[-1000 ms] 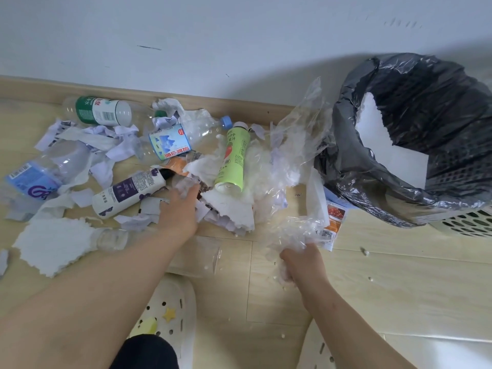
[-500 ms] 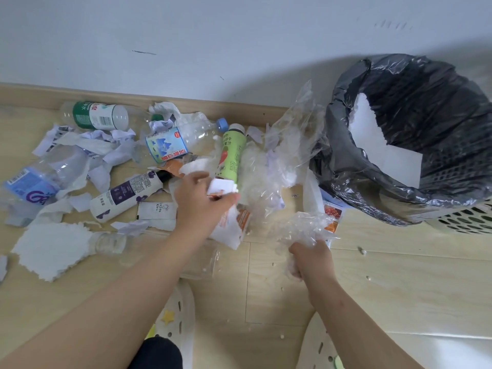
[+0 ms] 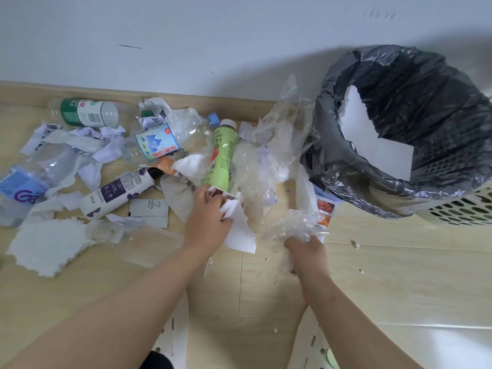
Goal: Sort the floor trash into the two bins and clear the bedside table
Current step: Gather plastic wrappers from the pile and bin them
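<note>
Trash lies scattered on the wooden floor by the wall: torn white paper (image 3: 48, 246), clear plastic film (image 3: 282, 123) and several bottles, among them a green juice bottle (image 3: 221, 155) and a purple-and-white bottle (image 3: 117, 191). My left hand (image 3: 209, 225) grips a bunch of white paper scraps (image 3: 239, 233) just below the green bottle. My right hand (image 3: 306, 255) holds crumpled clear plastic (image 3: 295, 225) with some white bits. A cream perforated bin with a black liner (image 3: 399, 129) stands tilted at the right, white foam inside it.
A green-label bottle (image 3: 85, 113) and a blue-label bottle (image 3: 157, 141) lie near the skirting board. A crushed clear bottle (image 3: 21, 185) sits at the far left. An orange printed packet (image 3: 324, 211) lies beside the bin. White perforated slippers (image 3: 175, 339) are under me.
My left hand moved right from the purple bottle, picked up white paper scraps and carried them toward my right hand. My right hand kept hold of the plastic, almost still.
</note>
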Motion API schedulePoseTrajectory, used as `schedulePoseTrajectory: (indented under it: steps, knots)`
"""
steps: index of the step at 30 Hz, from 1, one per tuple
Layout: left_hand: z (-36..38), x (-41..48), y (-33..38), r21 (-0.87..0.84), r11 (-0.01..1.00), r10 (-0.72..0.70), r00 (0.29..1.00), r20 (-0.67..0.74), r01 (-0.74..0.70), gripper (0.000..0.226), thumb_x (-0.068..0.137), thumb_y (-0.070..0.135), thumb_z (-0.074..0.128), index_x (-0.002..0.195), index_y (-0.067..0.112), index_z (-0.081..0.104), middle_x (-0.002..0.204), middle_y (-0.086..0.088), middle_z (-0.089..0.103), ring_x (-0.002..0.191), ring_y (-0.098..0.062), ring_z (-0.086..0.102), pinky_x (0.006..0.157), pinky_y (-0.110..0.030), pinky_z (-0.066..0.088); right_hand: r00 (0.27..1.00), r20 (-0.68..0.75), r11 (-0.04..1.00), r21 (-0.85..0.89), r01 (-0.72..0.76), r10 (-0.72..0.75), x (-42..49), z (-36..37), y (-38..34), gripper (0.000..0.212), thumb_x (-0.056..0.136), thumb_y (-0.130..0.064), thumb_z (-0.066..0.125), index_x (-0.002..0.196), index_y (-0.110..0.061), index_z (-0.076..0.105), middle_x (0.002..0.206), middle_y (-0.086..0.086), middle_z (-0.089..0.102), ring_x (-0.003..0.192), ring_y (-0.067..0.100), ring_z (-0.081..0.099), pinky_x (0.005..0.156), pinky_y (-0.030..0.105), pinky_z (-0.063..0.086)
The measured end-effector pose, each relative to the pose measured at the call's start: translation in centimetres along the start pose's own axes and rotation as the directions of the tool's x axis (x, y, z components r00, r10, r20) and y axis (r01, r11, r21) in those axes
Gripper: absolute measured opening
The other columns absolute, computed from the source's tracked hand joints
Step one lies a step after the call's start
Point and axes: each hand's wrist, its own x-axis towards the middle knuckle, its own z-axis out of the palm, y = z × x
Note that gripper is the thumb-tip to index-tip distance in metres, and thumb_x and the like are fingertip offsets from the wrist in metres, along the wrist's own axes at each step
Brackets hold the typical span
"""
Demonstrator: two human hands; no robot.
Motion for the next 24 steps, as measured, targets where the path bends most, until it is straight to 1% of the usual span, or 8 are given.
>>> schedulePoseTrajectory:
  steps: [3,6,10,12,14,16,19,24]
  knots:
    - [-1.4,0.2,1.2,-0.13,0.988,-0.088,0.996,0.005,0.088,0.036,0.082,0.016,0.065,0.116,0.011,0.053,0.121,-0.006,0.047,0.093,-0.018,0.052,0.068,-0.026,0.035,0.999,-0.035,1.0,0.009,0.011,-0.011,0.2,-0.2,0.0,0.007,0.083,-0.011,0.054,0.079,-0.017,0.053,0.068,0.001,0.054,0.061,0.02,0.05,0.06,0.028,0.039]
    - [-3.0,-0.1,2.4,-0.387,0.91,-0.153,0.988,0.021,0.15,0.034,0.081,0.015,0.067,0.107,0.027,0.05,0.099,0.001,0.058,0.081,-0.014,0.057,0.058,-0.021,0.039,0.997,-0.056,0.995,0.088,0.051,-0.046,0.4,-0.4,-0.1,0.007,0.082,-0.01,0.056,0.084,-0.016,0.058,0.072,0.001,0.058,0.069,0.021,0.054,0.065,0.029,0.041]
    - [-3.5,-0.9,4.5,-0.704,0.655,-0.144,0.96,0.24,0.274,0.061,0.08,0.001,0.068,0.12,0.036,0.04,0.089,-0.002,0.059,0.06,-0.005,0.059,0.046,-0.016,0.046,0.985,0.121,0.941,0.328,0.078,-0.123,0.4,-0.6,-0.7,0.017,0.073,-0.01,0.067,0.09,-0.005,0.065,0.073,0.005,0.063,0.069,0.021,0.059,0.061,0.029,0.042]
    - [-3.2,-0.9,5.4,-0.79,0.46,-0.151,0.912,0.382,0.406,0.065,0.081,-0.005,0.065,0.126,0.033,0.039,0.093,-0.002,0.06,0.065,-0.009,0.061,0.047,-0.02,0.049,0.951,0.283,0.9,0.437,-0.01,-0.126,0.5,-0.7,-0.7,0.044,0.063,-0.017,0.068,0.103,0.0,0.063,0.086,0.013,0.063,0.079,0.026,0.059,0.064,0.032,0.042]
    - [-3.1,-0.6,5.8,-0.805,0.338,-0.124,0.871,0.476,0.488,0.057,0.083,-0.004,0.062,0.127,0.026,0.044,0.096,-0.003,0.062,0.071,-0.014,0.063,0.054,-0.027,0.054,0.911,0.4,0.885,0.454,-0.105,-0.098,0.3,-0.8,-0.4,0.051,0.059,-0.018,0.069,0.107,-0.003,0.063,0.089,0.014,0.062,0.078,0.029,0.057,0.064,0.036,0.041]
    - [-2.8,-0.5,5.9,-0.76,0.431,-0.097,0.862,0.497,0.486,0.045,0.085,0.0,0.062,0.118,0.029,0.049,0.099,-0.003,0.062,0.075,-0.014,0.064,0.06,-0.031,0.056,0.904,0.422,0.903,0.41,-0.126,-0.066,0.0,-1.0,0.0,0.037,0.062,-0.016,0.07,0.097,-0.006,0.065,0.08,0.013,0.061,0.066,0.027,0.056,0.061,0.034,0.042]
    - [-2.5,-0.6,6.0,-0.677,0.592,-0.157,0.886,0.436,0.438,0.039,0.086,0.008,0.064,0.112,0.033,0.051,0.091,0.003,0.06,0.073,-0.014,0.059,0.059,-0.03,0.052,0.954,0.291,0.928,0.371,-0.046,-0.069,-0.4,-1.4,0.2,0.008,0.077,-0.007,0.067,0.084,-0.008,0.064,0.067,0.008,0.057,0.051,0.019,0.055,0.045,0.024,0.042]
    - [-4.0,-1.4,7.7,-0.71,0.541,-0.198,0.889,0.414,0.451,0.032,0.085,0.008,0.065,0.103,0.033,0.056,0.089,0.003,0.062,0.082,-0.017,0.061,0.083,-0.042,0.052,0.966,0.199,0.94,0.329,0.093,-0.165,-2.8,-2.0,-1.4,0.022,0.062,-0.017,0.072,0.082,-0.012,0.067,0.069,0.002,0.065,0.066,0.019,0.06,0.057,0.027,0.044]
